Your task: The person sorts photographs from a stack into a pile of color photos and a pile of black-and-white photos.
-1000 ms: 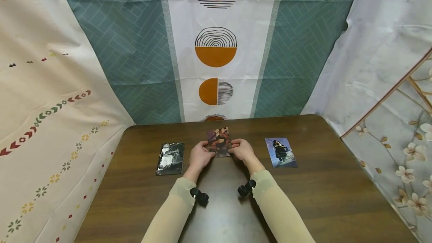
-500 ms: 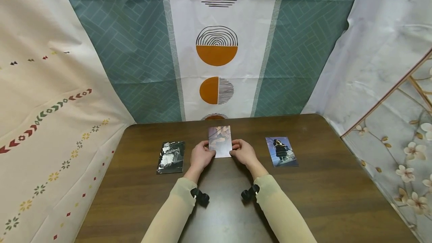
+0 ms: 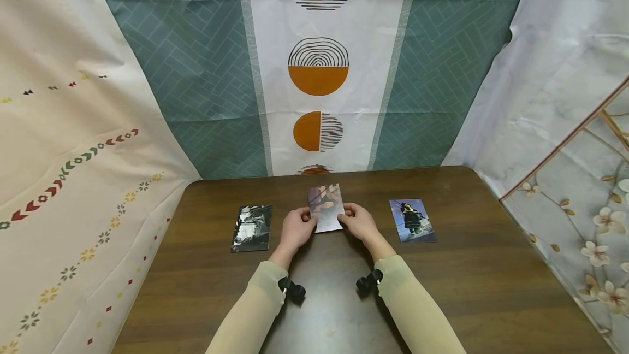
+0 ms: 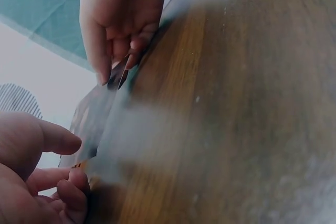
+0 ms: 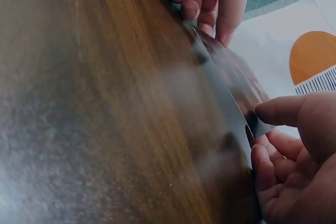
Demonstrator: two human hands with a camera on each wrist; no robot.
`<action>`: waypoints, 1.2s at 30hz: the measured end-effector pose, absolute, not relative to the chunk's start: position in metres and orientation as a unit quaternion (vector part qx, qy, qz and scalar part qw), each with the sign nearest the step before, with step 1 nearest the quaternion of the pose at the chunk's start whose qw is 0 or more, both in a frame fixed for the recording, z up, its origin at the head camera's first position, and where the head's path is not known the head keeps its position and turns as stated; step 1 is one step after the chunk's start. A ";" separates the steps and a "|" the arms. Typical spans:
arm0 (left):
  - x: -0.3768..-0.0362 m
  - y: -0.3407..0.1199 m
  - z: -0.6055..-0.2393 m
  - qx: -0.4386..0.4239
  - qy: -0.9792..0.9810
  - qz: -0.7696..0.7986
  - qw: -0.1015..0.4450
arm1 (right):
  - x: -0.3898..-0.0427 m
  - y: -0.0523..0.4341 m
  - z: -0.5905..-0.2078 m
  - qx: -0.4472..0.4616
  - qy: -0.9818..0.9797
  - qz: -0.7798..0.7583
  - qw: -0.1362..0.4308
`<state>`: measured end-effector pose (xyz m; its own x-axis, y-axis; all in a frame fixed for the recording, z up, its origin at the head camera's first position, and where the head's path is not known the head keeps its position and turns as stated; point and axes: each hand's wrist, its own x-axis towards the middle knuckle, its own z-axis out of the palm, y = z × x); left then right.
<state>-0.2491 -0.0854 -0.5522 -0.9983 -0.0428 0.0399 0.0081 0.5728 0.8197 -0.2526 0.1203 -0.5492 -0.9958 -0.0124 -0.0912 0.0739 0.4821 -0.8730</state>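
Dark brown wooden table [image 3: 467,283] carries three photo cards; the centre card [image 3: 326,207] sits at 12 o'clock from the person, raised off the surface at its near edge; the left hand [image 3: 296,229] pinches its left edge between thumb and fingers; the right hand [image 3: 360,222] pinches its right edge likewise; a black-and-white card [image 3: 252,228] lies flat at 9 o'clock of the hands; a blue-toned card [image 3: 413,220] lies flat at 3 o'clock, well apart.

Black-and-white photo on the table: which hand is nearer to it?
Left. The left hand grips the middle photo just right of the black-and-white photo; the right hand is beyond, on that photo's far edge.
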 end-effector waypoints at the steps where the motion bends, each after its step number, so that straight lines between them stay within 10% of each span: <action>1: -0.249 -0.085 -0.552 0.007 -0.889 -0.458 0.027 | -0.253 0.120 -0.549 0.016 0.860 -0.508 0.041; 36: -0.234 -0.044 -0.542 -0.047 -0.892 -0.449 0.006 | -0.248 0.173 -0.537 -0.028 0.893 -0.449 -0.026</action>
<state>-0.2338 -0.0445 -0.5422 -0.9955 0.0786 0.0521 0.0887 0.5926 0.8006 -0.2477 0.1727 -0.5371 -0.9971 -0.0276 0.0711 -0.0736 0.5951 -0.8003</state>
